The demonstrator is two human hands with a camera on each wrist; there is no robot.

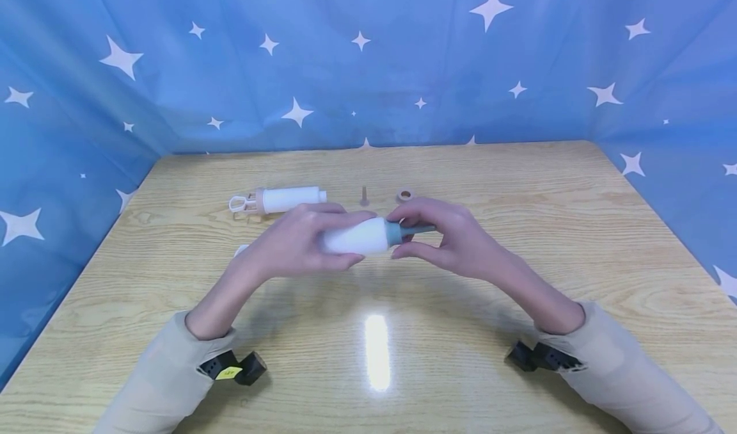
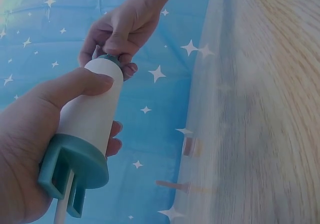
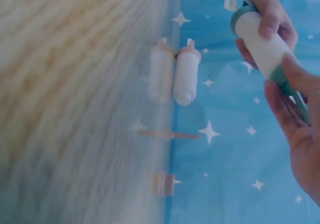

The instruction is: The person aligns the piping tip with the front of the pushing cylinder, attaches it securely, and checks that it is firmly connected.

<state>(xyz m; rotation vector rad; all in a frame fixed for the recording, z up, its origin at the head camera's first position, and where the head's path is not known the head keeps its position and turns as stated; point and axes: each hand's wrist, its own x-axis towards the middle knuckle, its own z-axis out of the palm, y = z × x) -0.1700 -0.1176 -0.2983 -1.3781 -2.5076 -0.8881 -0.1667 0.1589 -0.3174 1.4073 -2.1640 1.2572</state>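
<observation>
A white icing syringe [image 1: 359,237] lies sideways between both hands, held above the table. My left hand [image 1: 296,239] grips its barrel, thumb on one side and fingers round the other. In the left wrist view the barrel's rear end has a teal finger grip [image 2: 85,159] and a white plunger rod [image 2: 63,204]. A white ring handle [image 3: 230,2] shows behind my left hand in the right wrist view. At the front end, my right hand [image 1: 460,239] pinches the teal collar [image 1: 394,232], from which a narrow teal nozzle [image 1: 420,229] points right.
Behind the hands, a second white syringe [image 1: 292,199] with a beige collar and ring handle lies on the wooden table [image 1: 576,203]. A small brown nozzle [image 1: 364,197] and a brown ring collar [image 1: 405,194] stand to its right. A blue star-patterned curtain [image 1: 403,69] borders the table.
</observation>
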